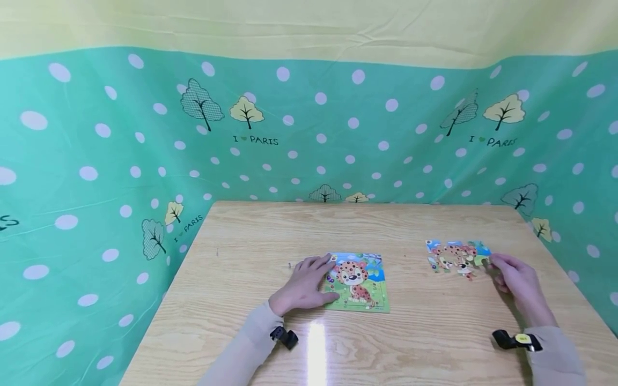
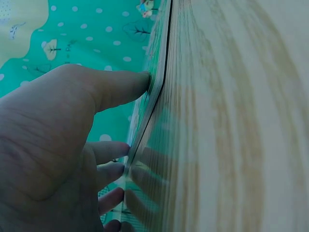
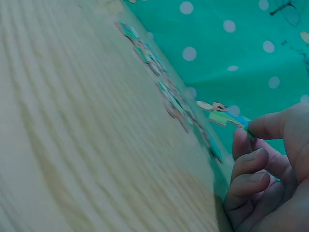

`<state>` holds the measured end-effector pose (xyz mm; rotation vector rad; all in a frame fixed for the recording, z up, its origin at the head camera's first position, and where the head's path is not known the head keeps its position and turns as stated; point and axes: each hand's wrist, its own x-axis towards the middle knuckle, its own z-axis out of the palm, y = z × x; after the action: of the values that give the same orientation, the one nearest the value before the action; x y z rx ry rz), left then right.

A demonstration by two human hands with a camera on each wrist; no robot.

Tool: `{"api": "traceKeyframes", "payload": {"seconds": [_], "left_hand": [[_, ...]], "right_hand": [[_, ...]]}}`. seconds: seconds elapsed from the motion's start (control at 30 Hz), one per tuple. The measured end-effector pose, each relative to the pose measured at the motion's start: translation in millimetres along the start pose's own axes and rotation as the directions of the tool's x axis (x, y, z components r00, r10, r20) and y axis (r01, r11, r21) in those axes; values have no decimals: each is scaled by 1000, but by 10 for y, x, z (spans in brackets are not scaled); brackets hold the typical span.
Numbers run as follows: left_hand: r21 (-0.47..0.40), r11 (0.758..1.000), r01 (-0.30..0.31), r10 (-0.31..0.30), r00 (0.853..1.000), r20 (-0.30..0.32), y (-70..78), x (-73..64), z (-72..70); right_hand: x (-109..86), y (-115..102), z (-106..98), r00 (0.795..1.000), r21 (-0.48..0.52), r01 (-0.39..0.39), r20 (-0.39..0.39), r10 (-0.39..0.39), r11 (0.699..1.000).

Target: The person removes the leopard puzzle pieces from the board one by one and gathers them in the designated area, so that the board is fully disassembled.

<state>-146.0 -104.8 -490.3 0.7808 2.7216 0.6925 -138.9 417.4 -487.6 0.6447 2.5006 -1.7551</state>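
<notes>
A square puzzle board point(image 1: 359, 289) with a spotted leopard cub picture lies flat on the table. My left hand point(image 1: 306, 284) rests across its left side, thumb and fingers spread and touching it. In the left wrist view the thumb point(image 2: 120, 88) lies on the edge of the board. Over to the right, my right hand point(image 1: 519, 281) pinches a jigsaw piece point(image 3: 224, 117) between thumb and fingertips, raised off the table. Loose jigsaw pieces point(image 1: 446, 252) with leopard and sky parts lie close by the right hand, some partly overlapping in view.
The wooden table point(image 1: 241, 241) carries the board and the loose pieces. A green dotted cloth point(image 1: 314, 123) hangs behind and beside it. A black wrist strap point(image 1: 285, 338) sits on the left sleeve, another strap point(image 1: 516, 341) on the right.
</notes>
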Motion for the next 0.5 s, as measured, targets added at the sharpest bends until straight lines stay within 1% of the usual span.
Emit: {"api": "traceKeyframes", "payload": {"seconds": [0.1,0.2,0.33,0.5], "left_hand": [[1,1000,-1,1,1000,-1,5,-4,1],[-2,1000,3,-3,1000,-1,11,-9,0],[2,1000,8,-8,1000,-2,8,-10,4],[13,1000,6,-5,1000,-3,1,0,13]], "right_hand": [[-7,20,-90,1000,-109,-14,-22,12,994],[-7,44,-163,999,-226,-34,-41,25,973],[8,82,-207,998,-310,-55,-46,43,949],[46,140,-185,995,-406,-68,-99,30,911]]}}
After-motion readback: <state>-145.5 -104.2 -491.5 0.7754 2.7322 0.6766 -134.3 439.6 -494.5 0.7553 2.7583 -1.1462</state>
